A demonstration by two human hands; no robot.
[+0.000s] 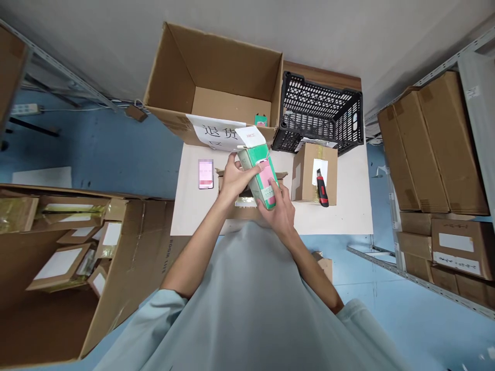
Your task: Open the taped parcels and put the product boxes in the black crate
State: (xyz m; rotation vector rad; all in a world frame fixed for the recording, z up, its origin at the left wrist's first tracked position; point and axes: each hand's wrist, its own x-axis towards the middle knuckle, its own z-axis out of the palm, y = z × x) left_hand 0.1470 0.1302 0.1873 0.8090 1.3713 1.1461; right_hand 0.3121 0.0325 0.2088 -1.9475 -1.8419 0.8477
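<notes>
A green and pink product box (266,178) is tilted in front of me, its white top flap raised. My left hand (234,178) grips its upper left side, thumb across the front. Lower down, my right hand (281,207) holds the bottom right, with fingers on the printed face. Beneath them an opened cardboard carton (243,211) sits on the white table (193,211), partly hidden by my hands and the box. A phone (205,174) with a lit pink screen lies to the left. On the right, a red and black utility knife (322,188) rests on a taped carton (305,180).
A large open carton (174,113) with a paper sign stands at the back, a small green box (261,120) inside it. Beside it is a black plastic crate (320,103). A big carton of parcels (124,247) stands at left; shelving with cartons (433,149) is at right.
</notes>
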